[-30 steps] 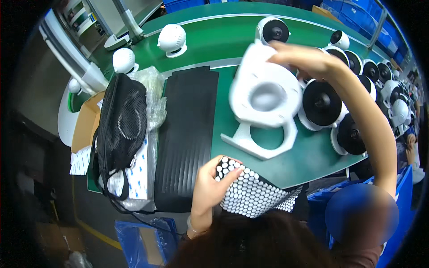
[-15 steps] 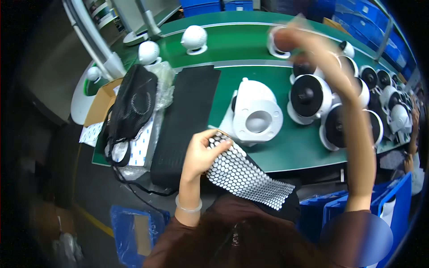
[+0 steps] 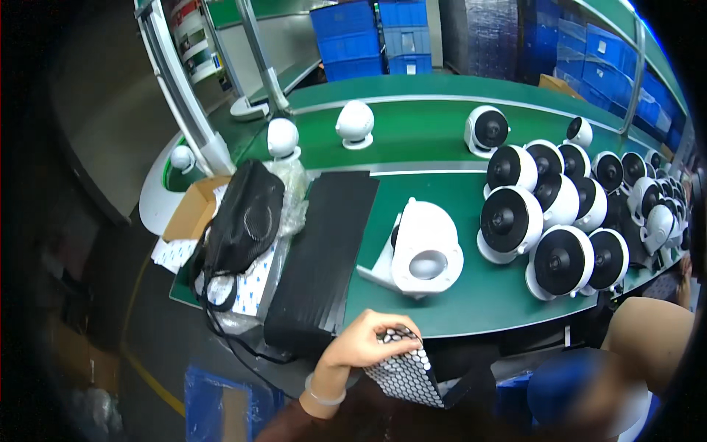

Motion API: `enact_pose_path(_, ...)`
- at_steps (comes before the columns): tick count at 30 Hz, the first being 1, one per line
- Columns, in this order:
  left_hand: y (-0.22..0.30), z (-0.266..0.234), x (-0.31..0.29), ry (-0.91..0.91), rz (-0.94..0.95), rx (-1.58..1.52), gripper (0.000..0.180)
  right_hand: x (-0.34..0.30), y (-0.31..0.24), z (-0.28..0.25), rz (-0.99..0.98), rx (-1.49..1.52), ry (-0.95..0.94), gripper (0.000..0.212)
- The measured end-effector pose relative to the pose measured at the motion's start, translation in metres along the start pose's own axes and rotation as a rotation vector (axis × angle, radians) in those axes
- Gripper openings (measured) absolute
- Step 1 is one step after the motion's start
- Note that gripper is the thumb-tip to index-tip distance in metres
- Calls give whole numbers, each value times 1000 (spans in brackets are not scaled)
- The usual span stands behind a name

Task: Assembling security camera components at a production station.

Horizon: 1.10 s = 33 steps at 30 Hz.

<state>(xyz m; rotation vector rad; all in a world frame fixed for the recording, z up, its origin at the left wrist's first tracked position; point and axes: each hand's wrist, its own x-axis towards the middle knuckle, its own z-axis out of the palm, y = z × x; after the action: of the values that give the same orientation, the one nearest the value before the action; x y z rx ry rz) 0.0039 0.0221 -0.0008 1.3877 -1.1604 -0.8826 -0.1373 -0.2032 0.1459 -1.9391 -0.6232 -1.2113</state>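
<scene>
Sheet of white dots hangs pinched in left hand, right hand unseen.

Place: factory assembly area
Belt: green, metal-edged, beside bench
Devices: many alike, grouped together
Bins: blue, stacked behind
Floor: yellow line

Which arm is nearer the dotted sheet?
Left. The left hand pinches the dotted sheet at its upper end. The right arm is well to the sheet's right; the right hand cannot be made out.
</scene>
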Motion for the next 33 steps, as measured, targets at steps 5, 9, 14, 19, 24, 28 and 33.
enact_pose_path(5,7,5,2,-35,1,16,10,1,-14,-7,-88,-128,-16,35)
enact_pose_path(9,16,9,-4,48,47,54,9,3,-28,-20,-146,-240,-35,35)
enact_pose_path(14,28,9,-1,177,145,58,6,-33,-51,-10,-2,-308,-57,35)
enact_pose_path(19,30,6,17,332,157,130,6,-46,-27,-28,-12,-328,-74,35)
enact_pose_path(24,36,37,-45,421,45,66,4,-111,-77,35,306,-220,-77,35)
enact_pose_path(28,34,22,11,470,282,152,5,-93,-46,-16,93,-459,-9,35)
enact_pose_path(33,33,27,-17,460,183,121,5,-99,-64,-16,33,-621,26,35)
